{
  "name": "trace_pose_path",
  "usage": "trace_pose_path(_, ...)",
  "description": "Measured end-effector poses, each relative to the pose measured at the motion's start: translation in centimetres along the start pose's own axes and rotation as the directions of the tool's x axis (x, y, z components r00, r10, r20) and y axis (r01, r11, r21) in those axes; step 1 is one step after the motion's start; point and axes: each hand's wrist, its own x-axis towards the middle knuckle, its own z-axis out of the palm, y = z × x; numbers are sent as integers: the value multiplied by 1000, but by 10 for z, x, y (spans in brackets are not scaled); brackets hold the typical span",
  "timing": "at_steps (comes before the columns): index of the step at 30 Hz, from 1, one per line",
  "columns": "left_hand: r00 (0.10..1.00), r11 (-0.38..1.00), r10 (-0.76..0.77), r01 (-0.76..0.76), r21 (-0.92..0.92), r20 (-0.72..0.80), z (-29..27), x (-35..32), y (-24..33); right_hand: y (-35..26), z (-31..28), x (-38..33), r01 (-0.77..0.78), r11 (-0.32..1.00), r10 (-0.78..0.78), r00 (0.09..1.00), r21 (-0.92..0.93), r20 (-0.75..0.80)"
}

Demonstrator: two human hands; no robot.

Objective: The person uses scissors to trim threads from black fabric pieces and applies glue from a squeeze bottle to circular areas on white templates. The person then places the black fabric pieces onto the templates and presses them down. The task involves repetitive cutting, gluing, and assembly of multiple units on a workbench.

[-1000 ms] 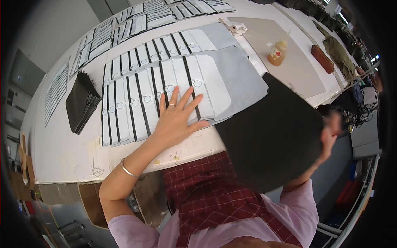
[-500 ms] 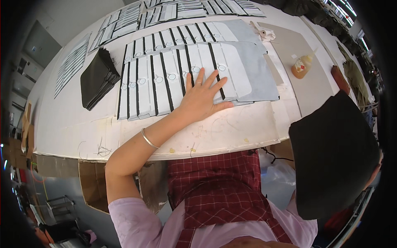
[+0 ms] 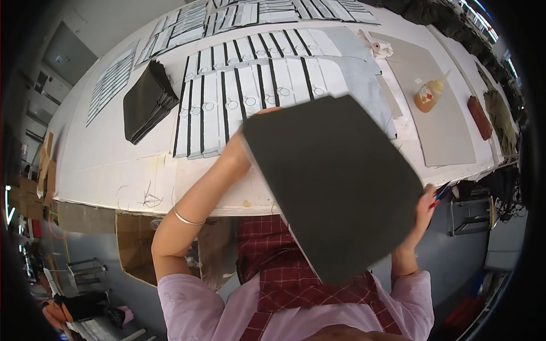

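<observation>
A large flat black panel (image 3: 335, 182) with a pale edge hangs tilted over the table's front edge, before my apron. My left hand (image 3: 238, 152) grips its left edge, most of the fingers hidden behind it. At the lower right edge my right hand (image 3: 422, 213) holds the same panel, its fingers partly covered. Something small, red and blue, shows by the right fingertips, too small to name. Behind the panel lies an overlapping row of white pieces (image 3: 213, 122) with black strips and round marks, partly covered by it.
A stack of black pieces (image 3: 149, 105) lies left on the white table (image 3: 96, 165). To the right are a grey board (image 3: 449, 136), a bottle of amber liquid (image 3: 427, 95) and a brown case (image 3: 479, 117). More striped pieces (image 3: 239, 16) lie at the back. A cardboard box (image 3: 136, 244) stands below.
The black panel has come from the far right to the middle in my right hand. My left hand has left the white pieces and taken hold of the panel's left edge.
</observation>
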Motion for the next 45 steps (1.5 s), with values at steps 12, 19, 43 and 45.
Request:
trace_pose_path(12,960,884,-39,163,438,-279,-31,40,27,17,-53,14,41,955,12,984,-294,177)
trace_pose_path(19,900,799,-230,392,456,-370,-29,101,11,45,36,184,176,688,153,913,-704,378)
trace_pose_path(43,864,775,-466,502,385,-190,-49,120,12,160,159,326,777,297,-11,583,-555,812)
trace_pose_path(45,856,775,-497,511,373,-141,-44,116,15,164,160,328,803,272,-94,571,-530,816)
